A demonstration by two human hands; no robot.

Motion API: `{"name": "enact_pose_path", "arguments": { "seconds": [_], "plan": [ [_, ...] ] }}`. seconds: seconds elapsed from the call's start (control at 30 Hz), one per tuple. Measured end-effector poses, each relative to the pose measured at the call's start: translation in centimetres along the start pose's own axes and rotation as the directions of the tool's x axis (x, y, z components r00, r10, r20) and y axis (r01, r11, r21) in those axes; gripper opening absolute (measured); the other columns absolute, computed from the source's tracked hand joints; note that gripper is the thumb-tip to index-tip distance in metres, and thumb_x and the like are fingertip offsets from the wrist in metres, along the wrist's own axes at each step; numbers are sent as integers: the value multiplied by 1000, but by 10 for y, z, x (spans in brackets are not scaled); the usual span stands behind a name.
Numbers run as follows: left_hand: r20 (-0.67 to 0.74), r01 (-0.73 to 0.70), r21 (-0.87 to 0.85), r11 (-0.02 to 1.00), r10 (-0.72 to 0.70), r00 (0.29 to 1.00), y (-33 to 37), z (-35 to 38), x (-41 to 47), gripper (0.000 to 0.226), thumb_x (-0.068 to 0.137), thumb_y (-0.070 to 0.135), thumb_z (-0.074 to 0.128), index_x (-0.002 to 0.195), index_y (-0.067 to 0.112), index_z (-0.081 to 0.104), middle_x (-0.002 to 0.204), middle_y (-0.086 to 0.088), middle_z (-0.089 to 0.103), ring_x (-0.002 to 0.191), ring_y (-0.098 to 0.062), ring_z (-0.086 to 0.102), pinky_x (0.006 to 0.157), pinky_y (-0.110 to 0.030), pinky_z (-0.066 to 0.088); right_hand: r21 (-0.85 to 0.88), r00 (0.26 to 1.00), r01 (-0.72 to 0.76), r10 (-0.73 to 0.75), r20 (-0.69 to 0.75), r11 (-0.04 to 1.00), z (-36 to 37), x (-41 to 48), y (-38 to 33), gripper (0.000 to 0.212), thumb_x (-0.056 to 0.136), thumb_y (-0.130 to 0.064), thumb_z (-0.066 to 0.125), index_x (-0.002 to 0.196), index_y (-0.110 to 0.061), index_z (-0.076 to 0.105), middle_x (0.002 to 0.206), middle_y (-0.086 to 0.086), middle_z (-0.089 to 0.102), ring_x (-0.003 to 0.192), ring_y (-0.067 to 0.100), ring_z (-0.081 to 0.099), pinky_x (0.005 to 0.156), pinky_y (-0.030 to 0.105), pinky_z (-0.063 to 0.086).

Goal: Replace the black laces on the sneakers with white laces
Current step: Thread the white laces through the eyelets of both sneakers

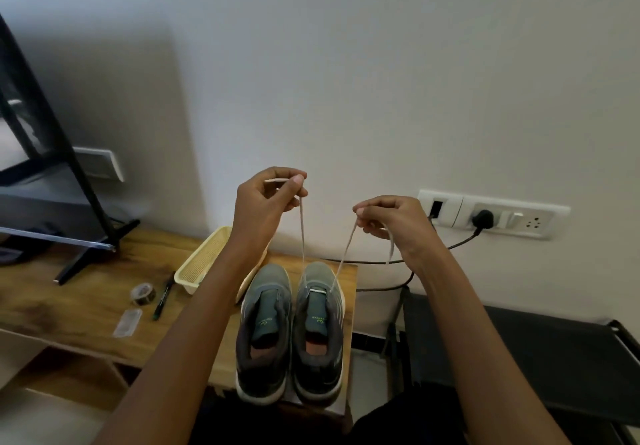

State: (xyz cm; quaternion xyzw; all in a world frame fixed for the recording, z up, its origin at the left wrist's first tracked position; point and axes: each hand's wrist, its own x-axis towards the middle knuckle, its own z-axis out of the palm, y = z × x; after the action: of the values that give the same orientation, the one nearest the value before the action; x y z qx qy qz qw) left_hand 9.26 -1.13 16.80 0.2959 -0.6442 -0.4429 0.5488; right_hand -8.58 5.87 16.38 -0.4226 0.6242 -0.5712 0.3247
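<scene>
Two grey sneakers stand side by side on the wooden table, heels toward me: the left sneaker (265,333) has no lace showing, and the right sneaker (320,333) has a white lace (302,236) threaded through its lowest eyelets near the toe. Both ends of that lace run up, pulled taut. My left hand (266,202) pinches one end high above the shoes. My right hand (391,223) pinches the other end, with its tip dangling below the fingers. No black lace is visible.
A cream plastic basket (204,261) lies behind the shoes, partly under my left forearm. A tape roll (142,294), a pen (163,297) and a small clear packet (128,321) lie on the table (69,306) to the left. A monitor stand (86,236) is at far left; a wall socket (491,216) with a plugged cable at right.
</scene>
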Motion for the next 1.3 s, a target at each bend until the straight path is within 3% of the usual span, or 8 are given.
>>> {"name": "enact_pose_path", "arguments": {
  "seconds": [0.3, 0.4, 0.47, 0.57, 0.7, 1.0, 1.13, 1.3],
  "plan": [
    [74, -24, 47, 999, 21, 997, 16, 7, -10, 10, 92, 17, 59, 95, 21, 67, 80, 2, 69, 67, -1, 61, 66, -14, 51, 264, 995, -3, -24, 99, 965, -11, -26, -30, 14, 88, -3, 57, 95, 2, 68, 76, 12, 68, 71, 20, 63, 79, 32, 53],
    [83, -17, 73, 997, 11, 997, 21, 10, -9, 11, 93, 18, 57, 96, 21, 68, 84, 2, 69, 70, -6, 61, 66, -15, 51, 313, 992, -34, -6, 124, 949, -11, -27, -38, 27, 93, -6, 41, 102, 1, 66, 91, 15, 72, 78, 26, 66, 83, 36, 52],
    [101, -18, 116, 993, 7, 995, 24, 12, -8, 13, 95, 17, 55, 98, 19, 68, 88, -1, 69, 68, -7, 60, 65, -14, 51, 261, 994, -7, -22, 111, 965, -9, -29, -40, 26, 93, -1, 41, 105, -1, 65, 95, 12, 73, 80, 26, 69, 83, 35, 53],
    [127, -57, 244, 968, 27, 991, 30, 15, -3, 18, 95, 17, 54, 102, 11, 70, 96, -5, 69, 66, -7, 56, 60, -11, 47, 193, 997, 51, -60, 43, 980, -4, -33, -43, 11, 87, -5, 63, 97, -3, 66, 85, 11, 73, 67, 22, 68, 70, 27, 56],
    [176, -118, 438, 891, 44, 983, 39, 16, 7, 22, 95, 21, 55, 107, 11, 71, 109, 0, 67, 86, -8, 55, 78, -22, 46, 142, 990, 106, -91, -111, 984, 0, -32, -51, 4, 81, -7, 71, 80, -7, 68, 61, 0, 57, 54, 9, 51, 58, 22, 49],
    [268, -164, 656, 737, -25, 963, 57, 28, 16, 29, 98, 28, 50, 112, 12, 69, 120, -4, 63, 113, -19, 55, 85, -26, 40, 171, 980, 176, -155, -128, 970, 4, -34, -62, 11, 79, 3, 69, 77, -8, 66, 77, 5, 65, 62, 11, 57, 59, 17, 52],
    [309, -207, 736, 644, -48, 950, 65, 32, 18, 34, 98, 33, 49, 101, 7, 71, 114, -3, 66, 104, -24, 57, 88, -38, 46, 184, 969, 212, -183, -165, 960, 5, -36, -64, 6, 80, 1, 69, 80, -5, 68, 79, 4, 66, 62, 11, 58, 57, 15, 52],
    [304, -203, 778, 594, -74, 950, 67, 34, 19, 29, 97, 37, 49, 100, 20, 72, 107, 1, 67, 102, -21, 56, 85, -36, 39, 155, 970, 208, -182, -164, 966, 4, -34, -62, 3, 80, -3, 70, 83, -4, 70, 77, 4, 67, 62, 12, 59, 59, 16, 52]
  ]
}}
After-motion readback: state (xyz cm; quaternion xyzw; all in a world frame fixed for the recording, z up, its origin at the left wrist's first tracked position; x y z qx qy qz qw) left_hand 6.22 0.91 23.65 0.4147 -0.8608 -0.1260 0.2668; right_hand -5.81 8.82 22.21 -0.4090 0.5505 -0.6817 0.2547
